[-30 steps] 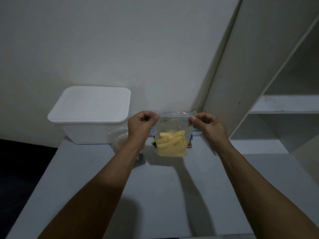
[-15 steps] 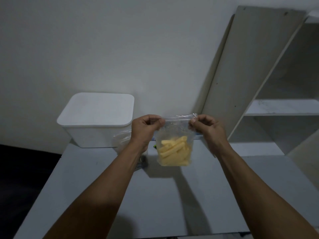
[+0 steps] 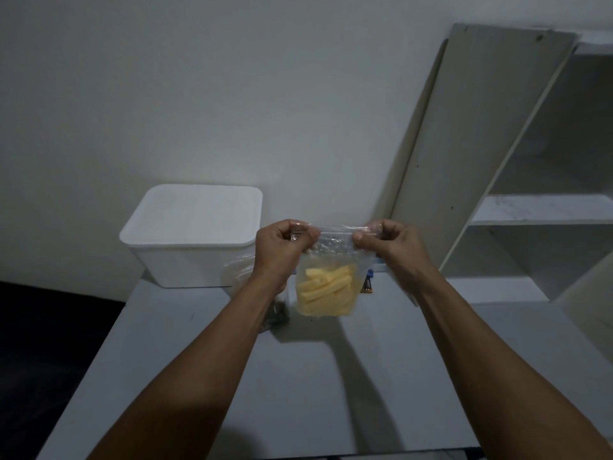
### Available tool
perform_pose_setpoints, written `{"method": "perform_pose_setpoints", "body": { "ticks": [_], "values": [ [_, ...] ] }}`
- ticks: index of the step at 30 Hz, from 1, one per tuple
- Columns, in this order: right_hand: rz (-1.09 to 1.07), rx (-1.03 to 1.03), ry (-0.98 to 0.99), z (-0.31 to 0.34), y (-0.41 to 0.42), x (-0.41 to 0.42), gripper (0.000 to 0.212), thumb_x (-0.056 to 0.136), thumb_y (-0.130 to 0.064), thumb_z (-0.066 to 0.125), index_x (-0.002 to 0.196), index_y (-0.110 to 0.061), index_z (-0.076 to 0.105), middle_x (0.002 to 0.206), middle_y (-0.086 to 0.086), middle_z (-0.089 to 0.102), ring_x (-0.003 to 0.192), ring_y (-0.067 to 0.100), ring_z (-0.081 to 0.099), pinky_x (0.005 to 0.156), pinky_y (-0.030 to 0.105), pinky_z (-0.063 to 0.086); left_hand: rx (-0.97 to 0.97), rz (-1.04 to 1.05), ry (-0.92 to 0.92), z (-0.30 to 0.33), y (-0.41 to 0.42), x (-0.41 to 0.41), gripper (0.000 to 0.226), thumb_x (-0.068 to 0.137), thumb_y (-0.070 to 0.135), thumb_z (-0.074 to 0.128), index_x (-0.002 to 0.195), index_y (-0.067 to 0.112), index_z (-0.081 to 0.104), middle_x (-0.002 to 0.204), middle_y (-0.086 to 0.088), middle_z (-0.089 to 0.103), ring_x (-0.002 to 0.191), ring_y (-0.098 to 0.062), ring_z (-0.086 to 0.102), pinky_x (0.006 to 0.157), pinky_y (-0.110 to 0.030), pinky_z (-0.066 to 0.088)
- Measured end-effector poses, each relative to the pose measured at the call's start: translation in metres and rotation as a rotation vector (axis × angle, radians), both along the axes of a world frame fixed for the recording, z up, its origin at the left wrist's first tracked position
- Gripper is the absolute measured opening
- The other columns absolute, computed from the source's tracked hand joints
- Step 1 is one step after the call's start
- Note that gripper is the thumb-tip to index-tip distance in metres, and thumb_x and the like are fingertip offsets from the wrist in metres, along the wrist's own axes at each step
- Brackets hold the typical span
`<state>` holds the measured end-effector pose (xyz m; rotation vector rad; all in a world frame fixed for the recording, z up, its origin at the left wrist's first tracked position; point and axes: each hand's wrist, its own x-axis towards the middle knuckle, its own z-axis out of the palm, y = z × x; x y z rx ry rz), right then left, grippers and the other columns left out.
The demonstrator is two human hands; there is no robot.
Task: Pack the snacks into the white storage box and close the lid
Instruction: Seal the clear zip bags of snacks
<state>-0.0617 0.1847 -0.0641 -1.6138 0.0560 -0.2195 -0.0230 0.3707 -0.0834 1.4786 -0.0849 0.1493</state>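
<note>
While both hands (image 3: 335, 247) pinch its top corners, the snack bag (image 3: 326, 290) hangs between them

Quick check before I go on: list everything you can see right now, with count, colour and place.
storage box: one, white, lid on, table's back left.
zip bag of snack sticks: one, clear with yellow sticks, held up above the table.
second plastic bag: one, clear, behind the left wrist.
small packet: one, dark and orange, mostly hidden behind the zip bag.
table: one, grey.
shelf unit: one, white, right.
left hand: pinches bag's top.
right hand: pinches bag's top.
</note>
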Motion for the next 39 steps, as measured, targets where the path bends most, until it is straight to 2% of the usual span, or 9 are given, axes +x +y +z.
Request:
{"method": "perform_pose_setpoints", "body": {
  "ticks": [5, 9, 14, 18, 21, 26, 31, 34, 39],
  "values": [
    [-0.022, -0.056, 0.03, 0.003, 0.006, 0.002, 0.009, 0.075, -0.002, 0.077, 0.078, -0.001, 0.069, 0.076, 0.02, 0.071, 0.061, 0.02, 0.067, 0.057, 0.024, 0.057, -0.001, -0.109, -0.004, 0.005, -0.003, -0.006, 0.017, 0.068, -0.004, 0.08, 0.082, 0.001, 0.073, 0.067, -0.003, 0.071, 0.058, -0.011, 0.064, 0.057, -0.021, 0.053],
    [0.029, -0.09, 0.051, 0.004, 0.004, 0.0, 0.02, 0.074, -0.005, 0.079, 0.087, 0.006, 0.069, 0.081, 0.023, 0.071, 0.068, 0.023, 0.068, 0.063, 0.029, 0.058, 0.01, -0.08, 0.019, 0.005, -0.005, -0.008, 0.013, 0.067, -0.004, 0.081, 0.074, 0.003, 0.073, 0.056, 0.002, 0.07, 0.052, -0.011, 0.063, 0.055, -0.02, 0.054],
    [0.106, -0.239, 0.031, 0.016, 0.005, 0.0, 0.018, 0.07, -0.003, 0.081, 0.084, -0.007, 0.071, 0.076, 0.006, 0.07, 0.065, 0.015, 0.063, 0.064, 0.029, 0.056, 0.096, -0.089, 0.011, 0.007, -0.008, -0.01, 0.013, 0.068, 0.0, 0.081, 0.07, 0.009, 0.073, 0.056, 0.0, 0.069, 0.051, -0.011, 0.06, 0.053, -0.021, 0.052],
    [0.076, -0.207, 0.017, 0.016, 0.008, 0.001, 0.019, 0.068, 0.002, 0.081, 0.079, -0.005, 0.067, 0.073, 0.014, 0.065, 0.065, 0.023, 0.059, 0.063, 0.033, 0.052, 0.082, -0.08, 0.009, 0.009, -0.007, -0.012, 0.01, 0.069, 0.002, 0.081, 0.073, 0.008, 0.073, 0.059, -0.004, 0.07, 0.055, -0.017, 0.062, 0.055, -0.024, 0.054],
    [0.069, -0.215, -0.02, 0.01, 0.007, 0.004, 0.023, 0.067, 0.002, 0.083, 0.075, -0.011, 0.066, 0.068, 0.011, 0.064, 0.062, 0.02, 0.058, 0.062, 0.032, 0.05, 0.097, -0.083, 0.02, 0.01, -0.006, -0.013, 0.01, 0.07, 0.002, 0.081, 0.074, 0.007, 0.073, 0.061, -0.005, 0.07, 0.054, -0.016, 0.062, 0.056, -0.023, 0.055],
    [0.11, -0.368, -0.073, 0.011, 0.009, 0.005, 0.036, 0.069, -0.005, 0.084, 0.097, -0.016, 0.064, 0.078, 0.012, 0.073, 0.077, 0.03, 0.072, 0.076, 0.05, 0.06, 0.16, -0.065, 0.012, 0.01, -0.006, -0.014, 0.009, 0.071, 0.004, 0.081, 0.075, 0.007, 0.074, 0.062, -0.008, 0.069, 0.05, -0.012, 0.061, 0.052, -0.022, 0.051],
    [0.052, -0.363, -0.079, 0.014, 0.012, 0.005, 0.032, 0.071, 0.005, 0.079, 0.08, -0.018, 0.059, 0.071, 0.01, 0.07, 0.071, 0.025, 0.069, 0.074, 0.056, 0.057, 0.129, -0.092, 0.026, 0.01, -0.007, -0.017, 0.009, 0.072, 0.006, 0.081, 0.076, 0.008, 0.073, 0.065, -0.006, 0.071, 0.056, -0.014, 0.065, 0.055, -0.023, 0.054],
    [-0.002, -0.364, -0.08, 0.01, 0.006, 0.004, 0.038, 0.069, 0.002, 0.082, 0.075, -0.023, 0.053, 0.069, 0.002, 0.07, 0.076, 0.025, 0.071, 0.075, 0.054, 0.058, 0.039, -0.086, 0.055, 0.009, 0.001, -0.015, 0.009, 0.073, 0.001, 0.078, 0.075, 0.007, 0.071, 0.06, -0.001, 0.07, 0.057, -0.015, 0.068, 0.062, -0.027, 0.059],
    [0.077, -0.487, -0.111, 0.011, 0.013, 0.004, 0.046, 0.071, -0.006, 0.083, 0.088, -0.032, 0.049, 0.071, -0.001, 0.07, 0.071, 0.021, 0.068, 0.065, 0.039, 0.055, 0.122, -0.053, 0.019, 0.01, -0.003, -0.019, 0.014, 0.073, 0.001, 0.078, 0.069, 0.013, 0.071, 0.064, -0.006, 0.071, 0.058, -0.017, 0.068, 0.061, -0.026, 0.058]
  ]
}}
